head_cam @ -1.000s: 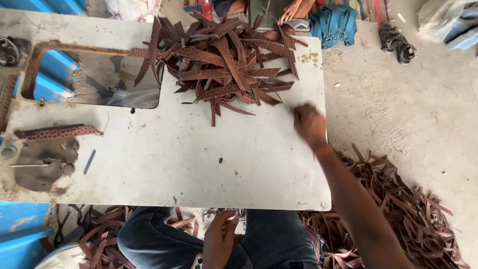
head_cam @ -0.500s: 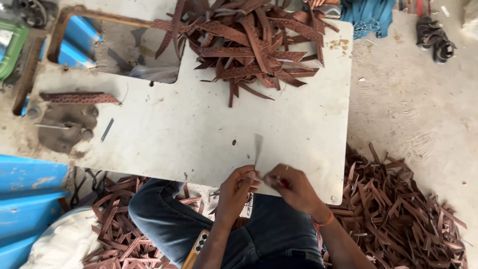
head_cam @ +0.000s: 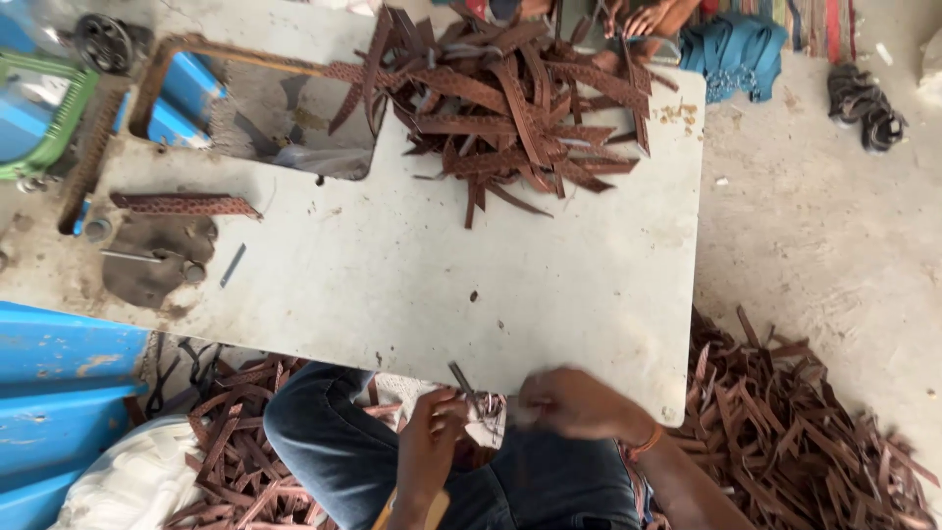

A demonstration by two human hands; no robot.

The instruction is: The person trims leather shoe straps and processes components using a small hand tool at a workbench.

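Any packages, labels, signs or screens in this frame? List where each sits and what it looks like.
No labels, signs or screens show.
White sack: bottom left, on the floor beside the knee, soft and bulging, plain.
Green crate: top left, beyond the table edge, rimmed, holding something blue.
Blue container: left, under the table edge, boxy, scuffed.

A heap of brown straps (head_cam: 510,108) lies at the desk's (head_cam: 392,285) upper middle; more brown offcuts (head_cam: 814,442) litter the floor lower right, dark sandals (head_cam: 863,108) upper right.
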